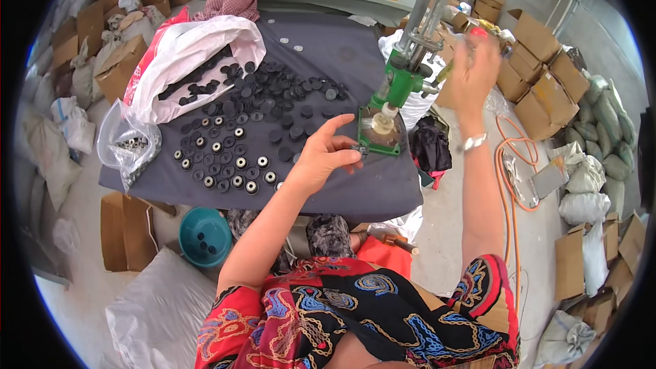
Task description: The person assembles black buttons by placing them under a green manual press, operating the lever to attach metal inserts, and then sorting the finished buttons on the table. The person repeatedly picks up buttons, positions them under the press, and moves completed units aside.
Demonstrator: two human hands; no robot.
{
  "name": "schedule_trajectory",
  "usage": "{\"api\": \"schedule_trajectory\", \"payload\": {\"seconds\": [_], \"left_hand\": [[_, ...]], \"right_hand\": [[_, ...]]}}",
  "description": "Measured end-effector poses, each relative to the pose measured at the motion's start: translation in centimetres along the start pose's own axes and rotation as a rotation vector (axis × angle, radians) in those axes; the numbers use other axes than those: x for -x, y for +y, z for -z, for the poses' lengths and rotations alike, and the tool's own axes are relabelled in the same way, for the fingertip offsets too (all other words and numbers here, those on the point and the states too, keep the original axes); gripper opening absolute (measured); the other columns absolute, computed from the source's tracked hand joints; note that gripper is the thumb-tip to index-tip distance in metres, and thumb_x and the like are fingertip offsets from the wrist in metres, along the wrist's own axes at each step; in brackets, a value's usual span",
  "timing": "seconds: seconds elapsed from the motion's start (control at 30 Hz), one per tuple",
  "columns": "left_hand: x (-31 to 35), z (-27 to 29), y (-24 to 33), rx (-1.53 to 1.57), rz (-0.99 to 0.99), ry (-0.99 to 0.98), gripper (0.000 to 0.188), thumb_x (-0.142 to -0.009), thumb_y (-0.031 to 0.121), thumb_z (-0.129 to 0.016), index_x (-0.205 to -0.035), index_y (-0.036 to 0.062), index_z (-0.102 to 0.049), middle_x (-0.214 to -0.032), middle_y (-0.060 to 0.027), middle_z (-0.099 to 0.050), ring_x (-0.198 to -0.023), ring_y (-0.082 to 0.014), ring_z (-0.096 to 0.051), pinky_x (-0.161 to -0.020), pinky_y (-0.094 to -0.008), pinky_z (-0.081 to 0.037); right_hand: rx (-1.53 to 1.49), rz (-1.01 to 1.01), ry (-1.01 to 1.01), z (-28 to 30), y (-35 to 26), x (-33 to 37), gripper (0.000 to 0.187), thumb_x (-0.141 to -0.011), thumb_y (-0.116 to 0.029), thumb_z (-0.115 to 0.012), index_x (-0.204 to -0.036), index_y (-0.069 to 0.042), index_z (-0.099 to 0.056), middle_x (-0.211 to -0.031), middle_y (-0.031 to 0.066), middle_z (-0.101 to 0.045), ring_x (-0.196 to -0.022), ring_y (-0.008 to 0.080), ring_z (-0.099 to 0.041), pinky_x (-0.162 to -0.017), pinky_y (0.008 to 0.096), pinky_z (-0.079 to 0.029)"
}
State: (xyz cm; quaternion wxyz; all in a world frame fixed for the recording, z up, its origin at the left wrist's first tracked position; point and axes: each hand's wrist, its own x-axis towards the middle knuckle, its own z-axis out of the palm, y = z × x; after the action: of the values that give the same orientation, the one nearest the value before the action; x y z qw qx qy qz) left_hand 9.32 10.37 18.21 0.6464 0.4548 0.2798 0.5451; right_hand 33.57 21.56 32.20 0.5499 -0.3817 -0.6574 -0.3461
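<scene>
The green press [403, 80] stands at the right side of the worktop [386, 191], presumably so the right hand [476, 72] can reach the red knob [478, 31]; blur prevents telling whether those fingers are clamped. The left hand [321, 157] is at the press's base, thumb and forefinger apart; any pinch by its other fingers cannot be confirmed. Black discs [275, 137] lie leftward, apparently for easy reach, spilling from a white bag [198, 35].
</scene>
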Motion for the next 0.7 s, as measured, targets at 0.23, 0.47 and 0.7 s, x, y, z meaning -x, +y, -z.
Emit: {"api": "schedule_trajectory", "payload": {"seconds": [0.23,0.47,0.7], "left_hand": [[0.8,1.0,-0.3,0.213,0.107,-0.215,0.080,-0.075,0.006,-0.074,-0.144,0.0064,-0.035,-0.095,-0.0114,-0.063,-0.071,-0.0236,-0.066,-0.056,-0.0328,-0.051],[2.0,0.9,-1.0,0.291,0.142,-0.166,0.061,-0.083,0.013,-0.069,-0.137,0.0028,-0.041,-0.092,-0.0103,-0.064,-0.067,-0.0210,-0.065,-0.055,-0.0325,-0.051],[2.9,0.4,-2.1,0.128,0.175,0.014,0.028,-0.094,0.021,-0.062,-0.111,-0.0005,-0.057,-0.085,-0.0082,-0.063,-0.064,-0.0158,-0.065,-0.050,-0.0277,-0.050]], "right_hand": [[-1.285,-0.264,-1.243,4.5,-9.0,8.6,0.033,-0.094,-0.021,-0.059,-0.122,-0.004,-0.062,-0.106,0.0089,-0.062,-0.092,0.0199,-0.062,-0.079,0.0322,-0.050],[-1.400,-0.532,-1.389,4.6,-9.1,9.3,0.038,-0.091,-0.019,-0.064,-0.125,-0.004,-0.059,-0.098,0.0060,-0.058,-0.077,0.0162,-0.057,-0.068,0.0302,-0.048],[-1.018,-0.235,-1.021,5.0,-10.8,12.5,0.034,-0.085,-0.017,-0.069,-0.116,-0.003,-0.060,-0.093,0.0082,-0.055,-0.080,0.0210,-0.056,-0.070,0.0319,-0.047]]}}
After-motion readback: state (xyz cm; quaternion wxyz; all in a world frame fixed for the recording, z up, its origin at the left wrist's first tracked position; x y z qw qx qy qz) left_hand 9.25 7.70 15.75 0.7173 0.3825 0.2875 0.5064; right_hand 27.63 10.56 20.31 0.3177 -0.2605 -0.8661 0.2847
